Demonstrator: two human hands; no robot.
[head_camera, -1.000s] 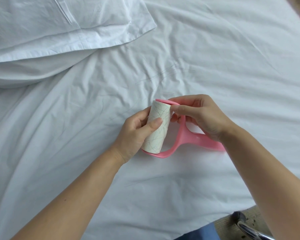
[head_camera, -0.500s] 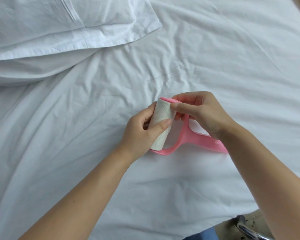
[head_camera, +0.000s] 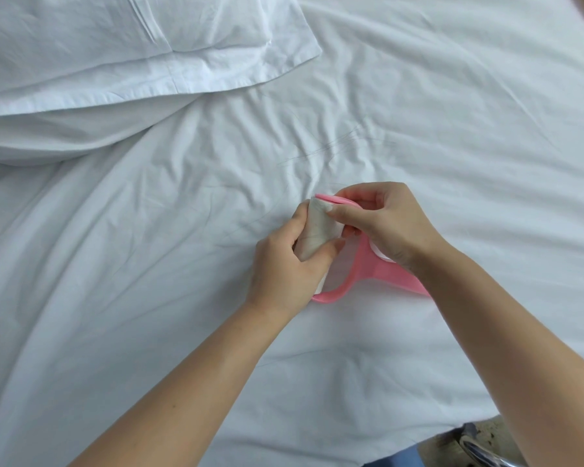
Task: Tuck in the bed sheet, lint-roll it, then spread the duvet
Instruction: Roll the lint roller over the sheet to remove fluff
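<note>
L hand [head_camera: 284, 264] fingers wrap the lint roller [head_camera: 321, 230] roll. R hand [head_camera: 385, 227] fingers pinch its sheet edge at top. Roll axis runs away from wrists; stray hairs [head_camera: 321, 150] just beyond fingers.

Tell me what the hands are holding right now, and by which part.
The lint roller: left hand grips its paper roll, right hand pinches the roll's top edge.

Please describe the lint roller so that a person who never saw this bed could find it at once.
On the white bed sheet, look right of centre, below and to the right of the pillow. There the left hand grips a pale paper roll while the right hand pinches its top edge. The lint roller is the only pink thing on the bed.
</note>
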